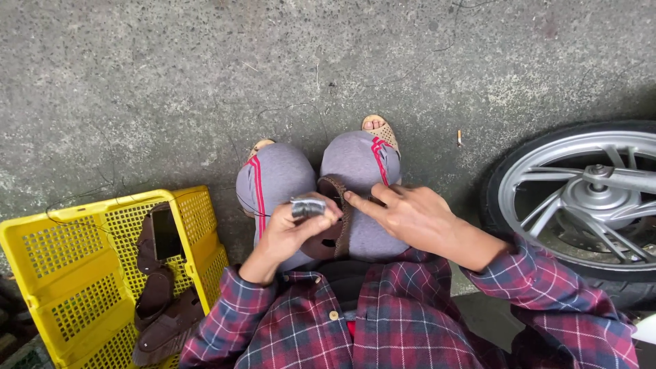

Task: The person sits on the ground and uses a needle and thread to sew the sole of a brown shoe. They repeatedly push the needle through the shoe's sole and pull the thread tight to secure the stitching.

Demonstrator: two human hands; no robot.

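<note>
I sit with grey-trousered knees drawn up over the concrete floor. My left hand [290, 236] grips a small silvery metal tool [307, 206] above a brown oval leather piece [336, 217] with a stitched rim that lies between my knees. My right hand [410, 215] rests on my right thigh, with its forefinger pressed on the rim of the brown piece beside the tool. Both sleeves are red and blue plaid.
A yellow plastic crate [75, 266] stands at my left with several brown leather pieces [160, 307] and a dark phone-like slab [166, 232] in it. A motorcycle wheel [581, 198] with a silver rim stands at the right. A cigarette butt [459, 138] lies on the floor.
</note>
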